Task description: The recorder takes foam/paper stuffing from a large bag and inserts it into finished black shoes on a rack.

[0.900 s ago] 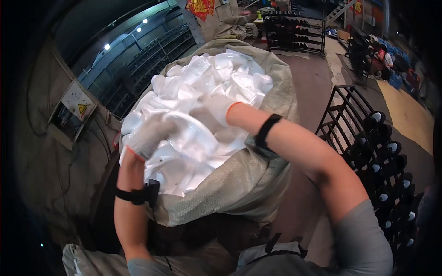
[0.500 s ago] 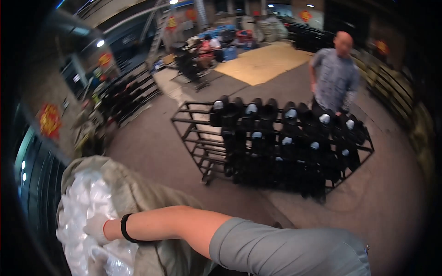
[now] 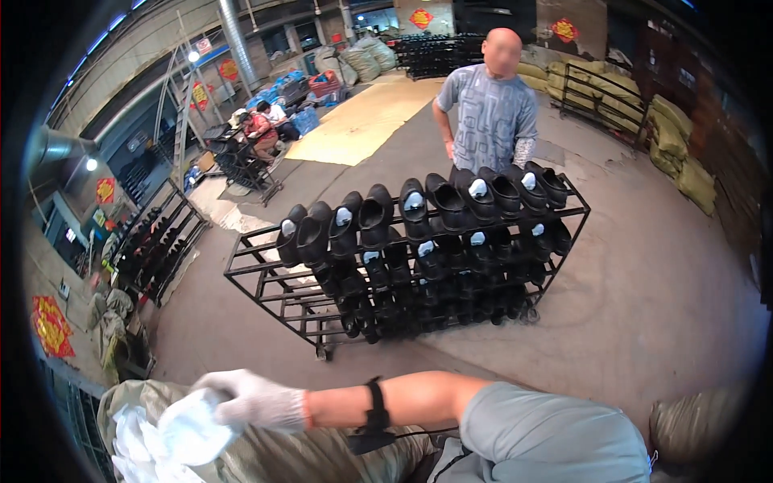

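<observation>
Warehouse floor; gloved right hand fingers curled on white wad.

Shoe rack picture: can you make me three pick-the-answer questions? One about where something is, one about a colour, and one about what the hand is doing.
1. Where does the shoe rack stand?
A on the floor
B on a table
C inside a sack

2. What colour are the shoes?
A red
B black
C yellow

3. What is the right hand doing?
A lying open
B gripping a white bundle
C holding a shoe

Answers: 1 A, its feet rest on the floor; 2 B, every shoe looks black; 3 B, the gloved fingers close on the bundle.
</observation>
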`<state>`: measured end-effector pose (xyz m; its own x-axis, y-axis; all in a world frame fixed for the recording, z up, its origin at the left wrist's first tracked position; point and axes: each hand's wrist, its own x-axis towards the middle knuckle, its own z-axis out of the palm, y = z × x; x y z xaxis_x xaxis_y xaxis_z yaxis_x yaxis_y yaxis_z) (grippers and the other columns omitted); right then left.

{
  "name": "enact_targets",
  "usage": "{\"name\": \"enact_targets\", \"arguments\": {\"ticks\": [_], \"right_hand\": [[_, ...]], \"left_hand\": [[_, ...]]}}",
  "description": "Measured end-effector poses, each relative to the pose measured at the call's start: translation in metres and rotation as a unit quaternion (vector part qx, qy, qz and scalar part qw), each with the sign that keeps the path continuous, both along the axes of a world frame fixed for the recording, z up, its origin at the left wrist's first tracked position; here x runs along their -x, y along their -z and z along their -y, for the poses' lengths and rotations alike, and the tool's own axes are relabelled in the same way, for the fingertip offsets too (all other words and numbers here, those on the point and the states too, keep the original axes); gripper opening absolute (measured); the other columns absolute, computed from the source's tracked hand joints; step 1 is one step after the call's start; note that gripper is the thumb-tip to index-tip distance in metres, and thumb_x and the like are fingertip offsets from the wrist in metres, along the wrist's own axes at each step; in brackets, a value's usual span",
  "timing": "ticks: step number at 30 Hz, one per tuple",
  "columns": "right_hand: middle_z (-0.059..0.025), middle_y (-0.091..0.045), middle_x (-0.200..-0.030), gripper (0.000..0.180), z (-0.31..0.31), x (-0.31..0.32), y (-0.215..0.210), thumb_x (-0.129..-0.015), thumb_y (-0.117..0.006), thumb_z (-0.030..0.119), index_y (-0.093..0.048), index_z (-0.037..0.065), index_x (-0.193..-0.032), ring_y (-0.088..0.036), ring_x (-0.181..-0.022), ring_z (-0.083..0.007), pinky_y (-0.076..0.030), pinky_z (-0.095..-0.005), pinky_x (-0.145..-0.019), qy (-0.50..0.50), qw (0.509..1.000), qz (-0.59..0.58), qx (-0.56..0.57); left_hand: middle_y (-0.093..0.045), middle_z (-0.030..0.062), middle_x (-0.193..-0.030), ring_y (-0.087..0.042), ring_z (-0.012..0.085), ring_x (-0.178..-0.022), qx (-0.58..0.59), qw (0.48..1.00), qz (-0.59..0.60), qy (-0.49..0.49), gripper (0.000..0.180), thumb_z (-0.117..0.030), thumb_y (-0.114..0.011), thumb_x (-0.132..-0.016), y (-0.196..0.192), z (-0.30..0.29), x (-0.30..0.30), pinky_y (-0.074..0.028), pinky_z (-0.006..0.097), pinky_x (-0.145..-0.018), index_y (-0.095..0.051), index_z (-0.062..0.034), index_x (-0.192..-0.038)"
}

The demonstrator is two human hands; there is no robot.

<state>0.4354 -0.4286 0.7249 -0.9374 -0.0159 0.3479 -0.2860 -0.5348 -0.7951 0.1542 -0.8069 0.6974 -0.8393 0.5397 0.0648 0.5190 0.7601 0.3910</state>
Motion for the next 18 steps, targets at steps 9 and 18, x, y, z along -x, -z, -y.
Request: {"name": "enact_targets", "arguments": {"ticks": [9,18], "right_hand": [[-0.0056,-0.071,-0.127,0.046,-0.093,-0.125,0.182,-0.099,-0.073,0.015,-0.064,0.001,-0.143,-0.066,-0.118,-0.0178,-0.053,-0.0365,-0.106,0.136,0.952,0.15,0.228],[-0.0117,-0.067,-0.144,0.054,-0.094,-0.188,0.223,-0.103,-0.074,0.012,-0.056,-0.003,-0.152,-0.065,-0.135,-0.0242,-0.053,-0.041,-0.117,0.151,0.918,0.175,0.322]], "left_hand": [[-0.071,0.0194,-0.121,-0.069,0.0333,-0.115,0.073,0.995,-0.042,0.047,0.037,-0.025,-0.072,-0.095,-0.03,-0.057,-0.044,-0.056,0.043,-0.1,-0.072,-0.0023,-0.125],[-0.069,0.0195,-0.128,-0.066,0.0336,-0.121,0.123,0.986,-0.091,0.066,0.041,-0.026,-0.074,-0.096,-0.061,-0.085,-0.111,-0.054,0.043,-0.104,-0.071,-0.0045,-0.13]]}}
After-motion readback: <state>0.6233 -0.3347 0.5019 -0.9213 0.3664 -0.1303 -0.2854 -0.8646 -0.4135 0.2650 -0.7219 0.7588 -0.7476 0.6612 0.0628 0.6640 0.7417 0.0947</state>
